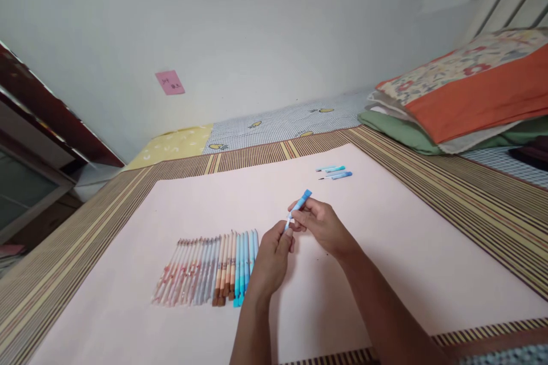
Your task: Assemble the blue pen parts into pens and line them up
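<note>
A blue pen point(301, 201) is held up at a slant over the pale pink sheet, between my two hands. My right hand point(323, 224) pinches its blue barrel near the upper end. My left hand point(276, 251) is closed around the lower part, and a narrow white section shows between the hands. To the left, a tidy row of pens point(229, 265) lies side by side, running from pinkish clear and grey to brown and blue. Farther back on the right lie several blue pen pieces point(341, 175), some thin with dark tips. My left forearm partly covers the row's right end.
The pink sheet point(180, 205) lies on a striped mat point(449, 211). Folded fabrics, orange floral point(479, 91) and green point(398, 131), are stacked at the right. Behind are a checked cloth point(278, 124) and a white wall bearing a pink note point(170, 82).
</note>
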Action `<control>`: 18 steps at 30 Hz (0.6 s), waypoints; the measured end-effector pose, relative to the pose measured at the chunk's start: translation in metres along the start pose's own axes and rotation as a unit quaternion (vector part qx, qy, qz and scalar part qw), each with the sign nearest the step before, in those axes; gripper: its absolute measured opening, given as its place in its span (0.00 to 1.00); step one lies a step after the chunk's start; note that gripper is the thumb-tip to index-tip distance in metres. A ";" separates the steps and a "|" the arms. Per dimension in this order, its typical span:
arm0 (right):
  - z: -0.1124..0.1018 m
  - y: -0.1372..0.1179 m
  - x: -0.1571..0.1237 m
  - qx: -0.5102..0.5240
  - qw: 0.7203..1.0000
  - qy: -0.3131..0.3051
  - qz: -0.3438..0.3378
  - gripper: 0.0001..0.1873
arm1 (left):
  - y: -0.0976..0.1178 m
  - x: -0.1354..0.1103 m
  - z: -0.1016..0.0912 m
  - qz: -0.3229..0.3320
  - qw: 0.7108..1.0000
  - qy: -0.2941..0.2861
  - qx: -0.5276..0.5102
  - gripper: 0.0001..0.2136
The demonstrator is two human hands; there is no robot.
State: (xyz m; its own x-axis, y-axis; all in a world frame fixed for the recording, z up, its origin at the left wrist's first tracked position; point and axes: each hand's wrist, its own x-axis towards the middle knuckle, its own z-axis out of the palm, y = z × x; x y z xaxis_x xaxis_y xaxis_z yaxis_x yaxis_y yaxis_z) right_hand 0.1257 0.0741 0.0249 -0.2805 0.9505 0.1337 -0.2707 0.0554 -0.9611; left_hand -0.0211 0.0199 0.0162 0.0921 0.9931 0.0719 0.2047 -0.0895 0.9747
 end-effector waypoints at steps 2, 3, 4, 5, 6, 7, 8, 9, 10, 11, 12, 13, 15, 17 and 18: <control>0.000 0.006 0.002 -0.019 1.000 -0.003 0.005 0.14 | -0.003 0.001 -0.003 -0.015 1.000 -0.005 -0.012 0.14; 0.000 0.007 0.002 -0.029 1.000 -0.002 0.004 0.14 | -0.003 0.002 -0.006 -0.020 0.999 -0.011 -0.024 0.15; 0.001 0.008 0.002 -0.034 0.999 -0.002 0.003 0.14 | -0.002 0.002 -0.008 -0.024 0.999 -0.018 -0.035 0.15; 0.002 0.008 0.002 -0.033 0.999 0.000 0.003 0.15 | -0.002 0.002 -0.010 -0.025 0.998 -0.028 -0.043 0.16; 0.003 0.008 0.002 -0.028 1.000 0.004 0.004 0.15 | -0.001 0.002 -0.013 -0.027 0.998 -0.038 -0.046 0.16; 0.004 0.009 0.002 -0.020 1.000 0.011 0.005 0.15 | -0.001 0.002 -0.015 -0.030 0.998 -0.045 -0.042 0.16; 0.005 0.010 0.003 -0.010 1.000 0.022 0.008 0.16 | -0.001 0.002 -0.017 -0.034 0.998 -0.050 -0.033 0.16; 0.006 0.011 0.003 0.006 0.999 0.037 0.013 0.16 | -0.002 0.001 -0.018 -0.039 0.998 -0.052 -0.024 0.16; 0.007 0.014 0.004 0.031 0.998 0.054 0.021 0.17 | -0.003 0.001 -0.020 -0.046 0.997 -0.051 -0.016 0.15; 0.007 0.018 0.005 0.068 0.995 0.073 0.031 0.17 | -0.005 0.002 -0.021 -0.052 0.997 -0.047 -0.011 0.15; 0.006 0.022 0.006 0.117 0.988 0.088 0.046 0.16 | -0.007 0.002 -0.022 -0.057 0.998 -0.037 -0.007 0.15; 0.006 0.027 0.007 0.174 0.978 0.098 0.065 0.16 | -0.010 0.002 -0.023 -0.061 0.998 -0.022 -0.005 0.15; 0.005 0.035 0.009 0.283 0.946 0.109 0.110 0.13 | -0.013 0.004 -0.024 -0.063 0.998 0.015 -0.010 0.15; 0.005 0.042 0.010 0.355 0.917 0.112 0.143 0.12 | -0.015 0.005 -0.025 -0.057 0.997 0.047 -0.024 0.16; 0.005 0.044 0.011 0.376 0.907 0.112 0.152 0.12 | -0.015 0.005 -0.026 -0.053 0.996 0.057 -0.034 0.16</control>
State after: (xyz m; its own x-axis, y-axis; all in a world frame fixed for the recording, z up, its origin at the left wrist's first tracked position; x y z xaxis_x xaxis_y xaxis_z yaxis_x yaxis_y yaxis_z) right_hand 0.1057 0.0849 -0.0148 -0.2762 0.9298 -0.2433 -0.7878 -0.3640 -0.4968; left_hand -0.0490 0.0284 0.0077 -0.0392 0.9991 -0.0128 0.1405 0.0182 0.9899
